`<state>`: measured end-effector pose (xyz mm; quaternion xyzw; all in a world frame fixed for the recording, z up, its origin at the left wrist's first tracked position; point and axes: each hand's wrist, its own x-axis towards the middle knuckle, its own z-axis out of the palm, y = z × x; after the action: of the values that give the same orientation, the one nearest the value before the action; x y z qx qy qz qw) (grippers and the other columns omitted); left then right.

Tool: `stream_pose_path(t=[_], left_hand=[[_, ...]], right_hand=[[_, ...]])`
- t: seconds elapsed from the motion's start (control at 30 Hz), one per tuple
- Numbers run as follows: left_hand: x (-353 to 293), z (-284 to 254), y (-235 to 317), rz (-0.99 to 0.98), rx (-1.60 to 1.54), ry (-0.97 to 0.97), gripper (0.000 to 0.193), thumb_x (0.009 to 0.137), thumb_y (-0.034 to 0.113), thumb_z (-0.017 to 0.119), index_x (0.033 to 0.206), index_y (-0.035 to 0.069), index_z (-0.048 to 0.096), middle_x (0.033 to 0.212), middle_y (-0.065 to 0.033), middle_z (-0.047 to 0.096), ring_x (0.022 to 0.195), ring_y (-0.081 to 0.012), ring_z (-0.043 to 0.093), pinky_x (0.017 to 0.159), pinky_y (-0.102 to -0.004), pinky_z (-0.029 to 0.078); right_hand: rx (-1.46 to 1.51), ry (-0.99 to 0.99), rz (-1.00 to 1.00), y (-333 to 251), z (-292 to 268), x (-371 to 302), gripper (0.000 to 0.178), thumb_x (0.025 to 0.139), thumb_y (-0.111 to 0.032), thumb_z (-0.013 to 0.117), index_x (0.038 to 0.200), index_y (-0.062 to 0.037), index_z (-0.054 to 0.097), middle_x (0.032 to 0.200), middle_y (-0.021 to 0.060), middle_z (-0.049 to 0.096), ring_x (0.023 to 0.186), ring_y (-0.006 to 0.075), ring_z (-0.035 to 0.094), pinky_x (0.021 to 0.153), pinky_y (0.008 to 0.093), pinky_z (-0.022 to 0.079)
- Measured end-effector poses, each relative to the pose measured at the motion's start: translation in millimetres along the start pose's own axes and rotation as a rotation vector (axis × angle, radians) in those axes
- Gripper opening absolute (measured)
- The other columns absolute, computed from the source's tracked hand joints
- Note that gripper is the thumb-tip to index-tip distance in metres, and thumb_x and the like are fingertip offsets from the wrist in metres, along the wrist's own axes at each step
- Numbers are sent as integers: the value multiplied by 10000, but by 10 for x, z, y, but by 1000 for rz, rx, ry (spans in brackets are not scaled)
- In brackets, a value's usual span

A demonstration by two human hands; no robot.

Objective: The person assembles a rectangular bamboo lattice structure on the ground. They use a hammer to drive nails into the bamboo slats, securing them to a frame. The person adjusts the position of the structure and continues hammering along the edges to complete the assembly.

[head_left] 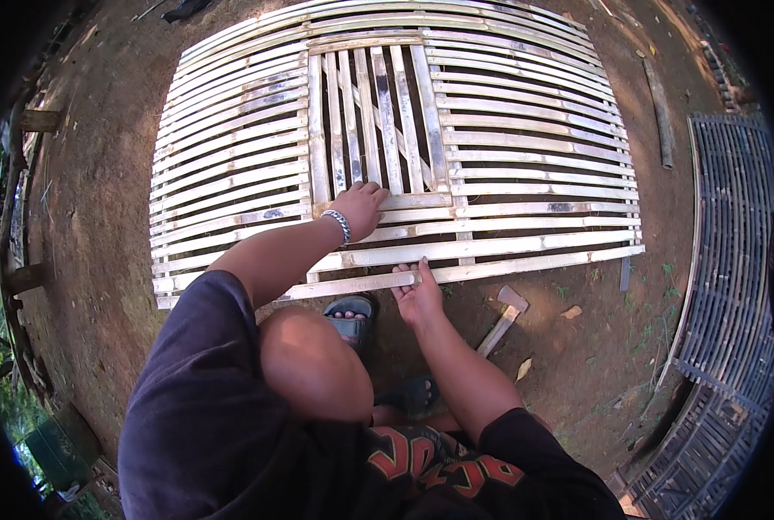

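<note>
A large bamboo slat panel (534,186) lies spread in front of me, its long split strips running left to right. In its middle sits a small bamboo door (423,113) of upright slats with a slanted brace behind them. My left hand (361,211), with a chain bracelet at the wrist, is bent over the door's lower rail at its left corner, fingers curled over the wood. At the panel's near edge, my right hand (419,295) grips the nearest strip from below, palm up and thumb along its front.
On the dirt ground near my right forearm lies a hatchet (512,300) with a wooden handle. Sandals (350,314) are on my feet by the panel's near edge. A darker slatted panel (733,243) stands at the right, and a wooden pole (658,113) lies beyond the panel.
</note>
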<state>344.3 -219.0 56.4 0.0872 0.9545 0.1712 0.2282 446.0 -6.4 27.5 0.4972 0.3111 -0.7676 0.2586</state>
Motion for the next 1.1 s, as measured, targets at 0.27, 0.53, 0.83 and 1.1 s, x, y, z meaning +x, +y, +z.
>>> stream_pose_path(t=[0.27,0.53,0.83,1.1], left_hand=[[219,37,-202,-55,-77,-24,342,891,147,668,1210,21,670,1202,-181,645,1186,-366,602,1091,-446,453],[97,25,-185,-88,-41,-83,465,919,221,687,1335,30,607,1315,-205,589,1282,-393,542,1126,-457,434],[55,-7,-153,-78,6,-83,591,890,304,733,1389,42,558,1350,-213,567,1311,-393,525,1130,-463,429],[-54,-17,-229,-13,-20,-16,611,876,283,764,1392,35,550,1378,-218,555,1310,-396,525,1122,-470,440]], right_hand=[[-41,32,41,6,-75,108,641,1006,-429,681,1433,-1,468,1265,120,630,1198,263,628,1108,480,471],[-158,-32,115,-40,-143,96,484,1025,-395,665,1408,-132,526,1328,83,617,1232,256,615,1109,502,451],[-300,-88,108,-57,-162,61,754,982,-396,720,1553,-76,346,1566,174,416,1413,351,470,1111,570,406],[-1052,25,-227,-408,-684,-258,578,906,-368,787,1328,-53,549,1382,195,534,1229,286,582,993,429,494]])
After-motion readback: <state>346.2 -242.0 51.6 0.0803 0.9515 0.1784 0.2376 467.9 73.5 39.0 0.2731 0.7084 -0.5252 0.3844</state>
